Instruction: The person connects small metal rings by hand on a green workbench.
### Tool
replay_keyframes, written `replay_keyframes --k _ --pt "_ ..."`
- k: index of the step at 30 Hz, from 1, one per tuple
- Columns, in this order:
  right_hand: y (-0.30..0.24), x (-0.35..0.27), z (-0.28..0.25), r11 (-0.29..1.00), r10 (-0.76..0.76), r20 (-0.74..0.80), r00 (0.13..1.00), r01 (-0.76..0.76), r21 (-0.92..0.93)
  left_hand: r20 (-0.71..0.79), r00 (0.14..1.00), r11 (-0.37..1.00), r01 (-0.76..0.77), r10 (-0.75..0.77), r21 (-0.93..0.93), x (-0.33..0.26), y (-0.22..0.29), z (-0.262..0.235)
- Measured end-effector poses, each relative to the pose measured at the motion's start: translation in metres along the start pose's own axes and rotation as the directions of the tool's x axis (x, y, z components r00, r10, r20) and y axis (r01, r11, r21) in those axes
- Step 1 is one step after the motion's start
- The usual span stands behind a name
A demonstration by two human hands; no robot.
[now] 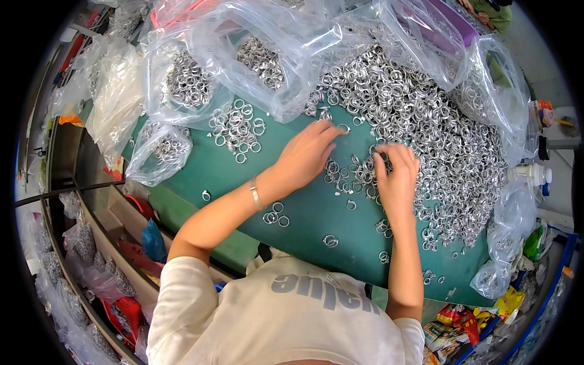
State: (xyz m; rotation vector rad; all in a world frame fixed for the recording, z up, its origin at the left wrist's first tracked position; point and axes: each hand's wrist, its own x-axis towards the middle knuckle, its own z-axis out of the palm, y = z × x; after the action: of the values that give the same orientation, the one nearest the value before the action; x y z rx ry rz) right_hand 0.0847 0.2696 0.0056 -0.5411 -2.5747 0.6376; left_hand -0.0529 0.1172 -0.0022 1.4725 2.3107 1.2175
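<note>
Over the green tabletop (304,222), my left hand (307,152) reaches to the near-left edge of a big heap of silver metal rings (438,140). Its fingers are stretched out with the thumb apart, and the fingertips are beside a single ring (345,129). My right hand (399,173) is at the heap's left side, fingers bent and thumb held apart, next to a small cluster of loose rings (364,170). I see nothing gripped in either hand, though the fingertips are slightly blurred.
Clear plastic bags holding rings (188,79) stand along the far left, beside a smaller spread of rings (238,128). A few rings (277,214) lie close to my body. Another bag (508,225) hangs at the right edge. Shelves (115,213) with bagged parts flank the left. Another person's hand (483,18) shows at the far right.
</note>
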Motion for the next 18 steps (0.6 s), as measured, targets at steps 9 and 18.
replay_keyframes --k 9,18 --pt "0.008 -0.015 -0.009 0.977 -0.019 0.024 1.000 0.023 -0.214 -0.093 0.995 0.999 -0.022 0.019 -0.039 0.007 -0.022 0.011" --pt "-0.022 -0.003 0.021 0.983 -0.079 0.139 0.987 0.100 -0.156 0.202 0.846 0.657 0.514 -0.493 -0.552 -0.028 -0.006 -0.009"
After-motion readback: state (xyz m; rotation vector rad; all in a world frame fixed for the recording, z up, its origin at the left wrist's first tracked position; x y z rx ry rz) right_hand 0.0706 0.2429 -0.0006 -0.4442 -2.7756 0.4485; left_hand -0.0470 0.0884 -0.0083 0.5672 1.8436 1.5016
